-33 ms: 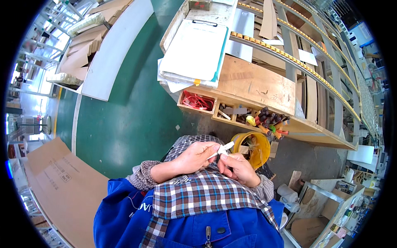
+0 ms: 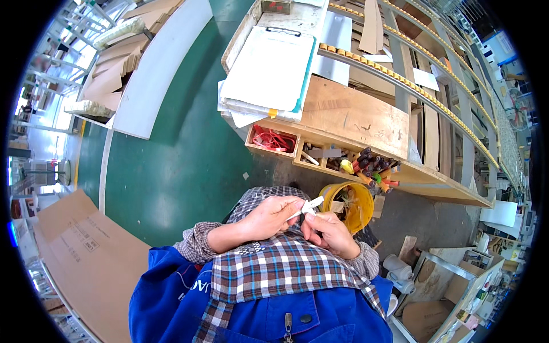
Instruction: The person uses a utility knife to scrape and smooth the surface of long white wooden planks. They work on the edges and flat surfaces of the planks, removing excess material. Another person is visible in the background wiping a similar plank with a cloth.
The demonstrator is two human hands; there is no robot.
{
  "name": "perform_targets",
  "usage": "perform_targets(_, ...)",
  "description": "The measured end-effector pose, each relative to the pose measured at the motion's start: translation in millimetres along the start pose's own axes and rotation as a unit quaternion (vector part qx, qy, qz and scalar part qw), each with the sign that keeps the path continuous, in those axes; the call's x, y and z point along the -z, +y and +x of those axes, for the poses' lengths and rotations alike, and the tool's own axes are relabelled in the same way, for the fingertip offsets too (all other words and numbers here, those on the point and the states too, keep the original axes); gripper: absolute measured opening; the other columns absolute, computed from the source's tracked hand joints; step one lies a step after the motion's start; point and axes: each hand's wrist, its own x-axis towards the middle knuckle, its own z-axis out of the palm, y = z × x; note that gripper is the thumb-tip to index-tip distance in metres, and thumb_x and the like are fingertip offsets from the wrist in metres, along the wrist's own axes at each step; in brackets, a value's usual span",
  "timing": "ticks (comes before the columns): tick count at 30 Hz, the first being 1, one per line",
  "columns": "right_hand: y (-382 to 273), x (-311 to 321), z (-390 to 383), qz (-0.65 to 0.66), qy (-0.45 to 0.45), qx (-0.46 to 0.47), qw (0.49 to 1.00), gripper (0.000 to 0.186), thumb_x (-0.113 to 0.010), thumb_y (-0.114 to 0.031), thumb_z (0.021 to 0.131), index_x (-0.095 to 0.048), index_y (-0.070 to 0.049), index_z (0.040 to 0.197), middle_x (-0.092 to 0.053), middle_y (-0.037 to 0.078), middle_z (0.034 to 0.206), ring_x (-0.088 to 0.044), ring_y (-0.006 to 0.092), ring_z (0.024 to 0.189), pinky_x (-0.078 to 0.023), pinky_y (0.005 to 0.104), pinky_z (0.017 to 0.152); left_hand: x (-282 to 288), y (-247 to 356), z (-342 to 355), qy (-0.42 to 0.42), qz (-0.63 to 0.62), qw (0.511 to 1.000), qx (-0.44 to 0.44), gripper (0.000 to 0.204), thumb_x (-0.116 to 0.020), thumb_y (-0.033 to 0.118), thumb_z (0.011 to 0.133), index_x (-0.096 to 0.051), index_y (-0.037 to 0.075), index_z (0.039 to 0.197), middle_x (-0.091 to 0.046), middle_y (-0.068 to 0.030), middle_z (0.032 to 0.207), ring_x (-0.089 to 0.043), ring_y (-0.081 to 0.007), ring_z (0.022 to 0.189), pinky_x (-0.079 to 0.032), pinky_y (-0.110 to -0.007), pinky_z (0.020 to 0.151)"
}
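Note:
In front of my plaid apron [image 2: 274, 274], both hands are close together around a slim white stick-like piece [image 2: 313, 203]. My left hand [image 2: 266, 219] pinches its lower end between thumb and fingers. My right hand [image 2: 333, 233] is closed at its other part, thumb and forefinger against it, with the remaining fingers curled in. Part of the piece is covered by my fingers, and its exact kind is too small to make out. Just beyond my right hand stands a yellow bucket [image 2: 363, 206] with scraps inside.
A wooden bench [image 2: 354, 117] ahead carries a clipboard [image 2: 269, 71], a compartment of red straps [image 2: 273, 140] and several dark-handled marker-like sticks [image 2: 372, 164]. Roller rails [image 2: 412, 87] run behind it. A cardboard sheet [image 2: 86, 257] lies at left; a wheeled cart [image 2: 437, 291] stands at right.

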Motion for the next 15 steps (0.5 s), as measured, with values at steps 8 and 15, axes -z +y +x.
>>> perform_targets(8, 0, 7, -8, 0.013, -0.004, 0.001, 1.0, 0.041, -0.044, -0.031, 0.096, -0.059, -0.003, 0.07, -0.042, -0.003, 0.051, -0.031, 0.0034, 0.043, -0.02, 0.0192, 0.04, -1, 5, -1, -0.004, 0.058, 0.998, 0.006, 0.035, -0.038, 0.028, 0.099, -0.047, 0.005, 0.073, -0.04, 0.0031, 0.058, -0.033, -0.004, 0.048, -0.026, -0.021, 0.042)
perform_targets(15, 0, 11, -13, 0.007, -0.006, -0.001, 1.0, 0.04, -0.044, -0.03, 0.096, -0.059, -0.004, 0.069, -0.043, -0.004, 0.051, -0.032, 0.0031, 0.043, -0.021, 0.0189, 0.041, -6, 10, 0, 0.009, 0.13, 0.991, -0.003, 0.037, -0.038, 0.027, 0.098, -0.047, 0.004, 0.071, -0.038, 0.0024, 0.055, -0.034, -0.0055, 0.049, -0.03, -0.023, 0.044)
